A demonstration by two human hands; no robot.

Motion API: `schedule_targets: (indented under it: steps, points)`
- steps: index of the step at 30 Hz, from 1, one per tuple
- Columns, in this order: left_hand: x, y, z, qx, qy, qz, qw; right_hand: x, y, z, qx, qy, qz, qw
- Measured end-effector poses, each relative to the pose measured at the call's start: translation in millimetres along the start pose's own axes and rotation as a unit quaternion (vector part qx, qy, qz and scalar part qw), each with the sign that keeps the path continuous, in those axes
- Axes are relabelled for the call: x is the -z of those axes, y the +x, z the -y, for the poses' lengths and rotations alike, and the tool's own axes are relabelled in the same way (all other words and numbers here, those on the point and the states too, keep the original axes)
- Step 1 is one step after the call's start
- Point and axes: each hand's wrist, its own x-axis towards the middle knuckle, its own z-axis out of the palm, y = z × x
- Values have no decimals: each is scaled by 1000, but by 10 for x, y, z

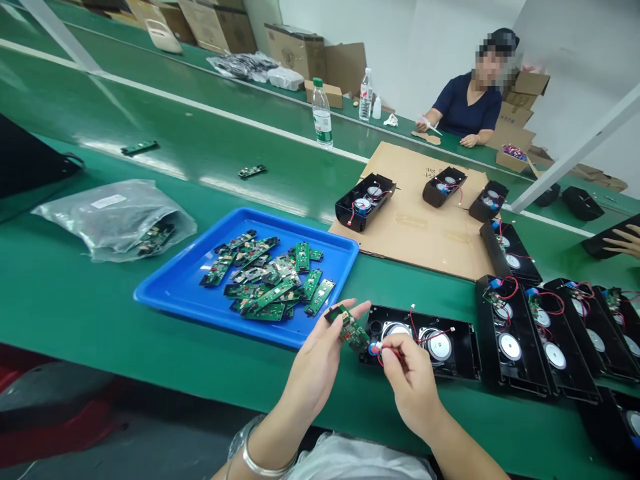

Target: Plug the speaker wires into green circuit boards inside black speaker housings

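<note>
At lower centre of the frame, the left hand [320, 353] is pinching a green circuit board [349, 327] in closed fingers while the right hand [407, 377] is gripping a red wire [387, 357], both hovering over the open speaker housing [425, 340] near the worktop [75, 300] edge, the blue tray [200, 293] lying just left.

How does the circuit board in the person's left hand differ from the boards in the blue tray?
The circuit board is single, lifted off the table and pinched in the left hand; the tray boards lie loose in a heap inside the blue tray. The held board sits close to the red wires that the right hand pinches; the tray boards touch no wires. All are small green boards.
</note>
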Motion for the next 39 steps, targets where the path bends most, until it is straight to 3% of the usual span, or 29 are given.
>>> schedule_targets:
  steps: [8, 13, 20, 24, 28, 34, 39]
  points:
    - [-47, -76, 50, -31, -1, -20, 999, -69, 70, 103, 184, -175, -54, 966]
    - [-14, -142, 166, -35, 6, -20, 999, -98, 118, 97, 184, -223, -71, 955]
    - [74, -200, 310, -91, 81, -16, 992, -113, 149, 119, 189, -240, -73, 950]
    - [32, -255, 321, -136, 95, -21, 986, -136, 138, 122, 187, -241, -84, 949]
    - [16, -272, 296, -141, 108, -15, 984, -157, 139, 111, 190, -264, -92, 941]
    - [107, -205, 333, -151, 80, -3, 985, -146, 151, 76, 224, -293, -49, 928]
    - [152, -197, 312, -163, 130, 25, 978, -145, 164, 27, 225, -288, -28, 930]
